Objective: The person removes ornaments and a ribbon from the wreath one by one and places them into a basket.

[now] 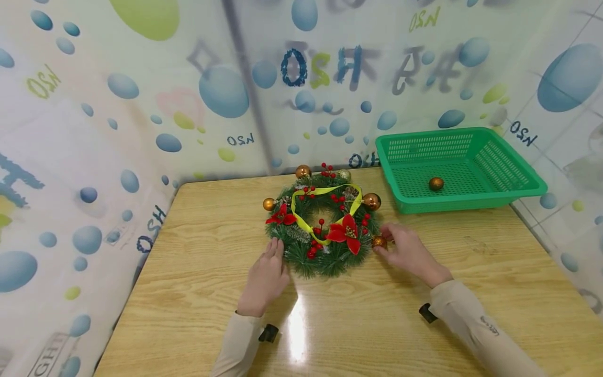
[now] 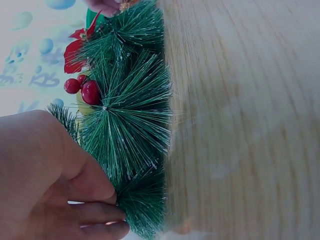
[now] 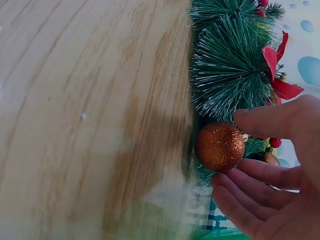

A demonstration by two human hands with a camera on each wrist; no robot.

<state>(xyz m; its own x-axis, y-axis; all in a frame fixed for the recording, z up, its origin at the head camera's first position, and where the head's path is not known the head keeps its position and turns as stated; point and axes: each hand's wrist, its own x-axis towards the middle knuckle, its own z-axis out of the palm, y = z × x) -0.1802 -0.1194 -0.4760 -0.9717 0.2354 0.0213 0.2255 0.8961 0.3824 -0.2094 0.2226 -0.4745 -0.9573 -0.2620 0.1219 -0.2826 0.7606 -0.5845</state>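
A green artificial wreath [image 1: 301,256] lies on the wooden table, trimmed with red poinsettias [image 1: 346,233], red berries, a yellow ribbon [image 1: 302,224] and several baubles. My left hand [image 1: 266,275] rests against its front left edge, fingers fairly straight. In the left wrist view, the fingertips touch the green needles [image 2: 125,125]. At the wreath's right edge, my right hand [image 1: 409,251] holds a glittery copper bauble [image 3: 220,146] between thumb and fingers. The right wrist view shows the thumb above this bauble and the fingers below. Whether its stem is attached to the wreath is hidden.
A green plastic basket [image 1: 471,201] stands at the back right of the table [image 1: 198,251], with one copper bauble [image 1: 436,184] inside. Behind the table is a patterned sheet [image 1: 226,136], and similar sheeting hangs at both sides.
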